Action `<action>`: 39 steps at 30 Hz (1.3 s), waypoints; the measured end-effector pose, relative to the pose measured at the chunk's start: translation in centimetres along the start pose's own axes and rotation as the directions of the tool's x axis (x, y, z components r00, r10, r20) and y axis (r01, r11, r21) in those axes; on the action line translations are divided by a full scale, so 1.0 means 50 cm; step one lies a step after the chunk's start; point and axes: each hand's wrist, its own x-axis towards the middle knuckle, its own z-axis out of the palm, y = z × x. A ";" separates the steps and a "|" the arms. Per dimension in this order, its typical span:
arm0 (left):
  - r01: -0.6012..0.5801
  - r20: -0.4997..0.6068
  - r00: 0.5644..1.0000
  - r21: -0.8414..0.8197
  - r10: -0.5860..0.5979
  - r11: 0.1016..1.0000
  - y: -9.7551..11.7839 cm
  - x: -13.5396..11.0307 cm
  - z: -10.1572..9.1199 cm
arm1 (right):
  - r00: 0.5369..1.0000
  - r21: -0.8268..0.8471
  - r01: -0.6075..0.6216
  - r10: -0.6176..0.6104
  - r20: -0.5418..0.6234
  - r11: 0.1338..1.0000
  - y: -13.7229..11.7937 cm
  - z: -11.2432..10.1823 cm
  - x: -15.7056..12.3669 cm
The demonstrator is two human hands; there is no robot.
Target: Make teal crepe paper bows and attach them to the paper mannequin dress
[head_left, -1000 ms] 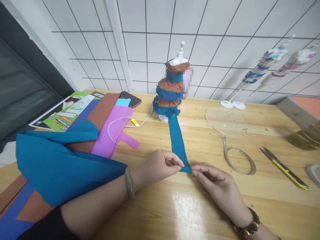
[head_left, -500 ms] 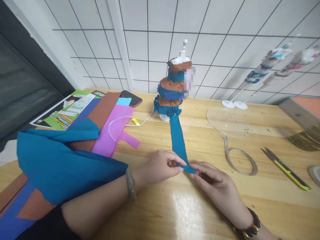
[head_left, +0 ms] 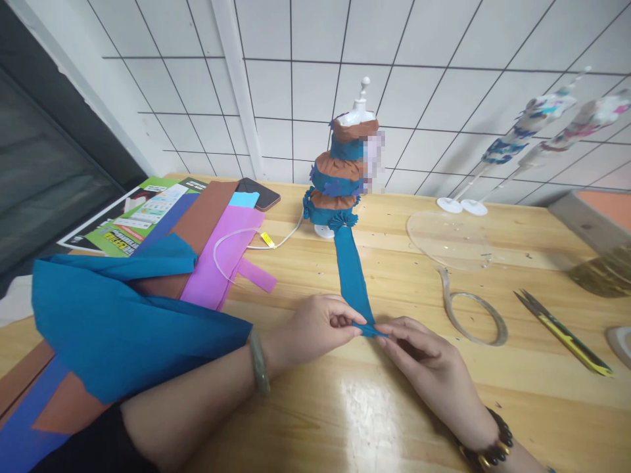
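Observation:
A long teal crepe paper strip (head_left: 351, 276) runs across the wooden table (head_left: 374, 407) from a small mannequin (head_left: 341, 177) dressed in brown and teal ruffled layers. My left hand (head_left: 315, 327) pinches the near end of the strip between thumb and fingers. My right hand (head_left: 424, 364) pinches the same end from the right, its fingertips meeting the left hand's. The tip of the strip is bunched between both hands.
A big teal paper sheet (head_left: 118, 322) lies over my left forearm, on brown, purple and blue sheets (head_left: 217, 249). A phone (head_left: 263, 194) with a white cable, a clear tape loop (head_left: 476, 318), yellow snips (head_left: 562, 332) and two more stands (head_left: 463, 205) are around.
The strip's near end has been gathered tighter between my fingertips; both hands stay almost in place.

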 end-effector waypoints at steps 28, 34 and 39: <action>0.088 0.029 0.996 -0.083 -0.086 0.993 -0.012 0.001 0.001 | 0.995 0.064 -0.087 0.090 -0.044 0.994 0.012 -0.003 -0.005; 0.098 0.014 0.995 -0.124 -0.097 0.987 -0.011 0.002 0.000 | 0.988 0.087 -0.140 0.144 -0.047 0.986 0.009 -0.006 -0.004; 0.083 0.015 0.997 -0.136 -0.082 0.987 -0.011 0.003 -0.001 | 0.985 0.105 -0.160 0.166 -0.043 0.981 0.006 -0.010 -0.002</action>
